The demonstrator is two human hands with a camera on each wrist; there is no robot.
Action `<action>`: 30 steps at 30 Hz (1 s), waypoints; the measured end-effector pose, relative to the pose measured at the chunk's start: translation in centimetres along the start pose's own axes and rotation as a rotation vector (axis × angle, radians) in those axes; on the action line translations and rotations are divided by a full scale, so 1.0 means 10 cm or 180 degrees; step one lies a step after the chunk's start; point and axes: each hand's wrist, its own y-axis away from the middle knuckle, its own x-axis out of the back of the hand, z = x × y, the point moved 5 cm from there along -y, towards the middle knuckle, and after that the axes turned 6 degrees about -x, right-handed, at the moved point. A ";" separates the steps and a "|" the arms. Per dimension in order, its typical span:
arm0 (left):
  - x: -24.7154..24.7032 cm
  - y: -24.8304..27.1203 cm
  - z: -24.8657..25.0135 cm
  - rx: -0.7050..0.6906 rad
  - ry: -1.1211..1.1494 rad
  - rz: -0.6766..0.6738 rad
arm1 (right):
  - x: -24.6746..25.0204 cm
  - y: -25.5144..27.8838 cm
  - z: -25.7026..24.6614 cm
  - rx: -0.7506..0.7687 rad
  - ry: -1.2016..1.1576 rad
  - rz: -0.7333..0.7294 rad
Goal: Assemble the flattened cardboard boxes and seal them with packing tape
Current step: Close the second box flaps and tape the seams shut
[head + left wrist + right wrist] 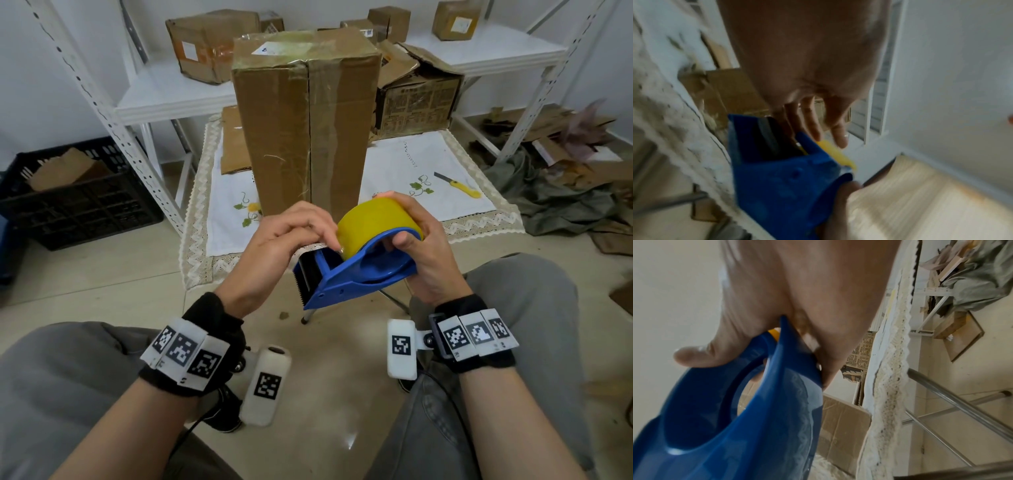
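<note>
A tall brown cardboard box [305,126] stands upright on the small table, with tape along its front seam and over its top. In front of it, above the floor, my right hand [424,246] grips a blue tape dispenser [349,274] that carries a yellow tape roll [373,219]; the thumb sits inside the frame's opening. My left hand [291,236] has curled fingers picking at the roll's surface near the dispenser's mouth. In the left wrist view the fingertips [838,139] touch the yellow roll [830,149] above the blue dispenser [781,181]. The right wrist view shows the thumb [694,356] over the blue frame [748,410].
A yellow-handled utility knife [459,185] lies on the white embroidered tablecloth [438,171] at the right. Flattened cardboard [233,144] lies behind the box. White shelves [479,44] hold more boxes. A black crate [78,202] stands left; cardboard scraps pile up at right.
</note>
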 end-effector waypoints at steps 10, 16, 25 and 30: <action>-0.04 0.03 0.03 -0.0042 -0.0169 0.0178 | -0.04 0.00 0.01 -0.0018 0.0241 -0.0056; 0.07 -0.01 -0.05 0.0567 -0.0191 0.0245 | -0.04 0.00 0.03 0.0005 0.0348 -0.0134; 0.08 -0.01 -0.01 0.0391 -0.1039 0.0800 | -0.01 -0.02 0.02 0.0055 0.0329 -0.0215; 0.06 -0.01 0.03 0.0405 -0.1615 0.0839 | 0.01 -0.02 0.02 0.0042 0.0475 -0.0226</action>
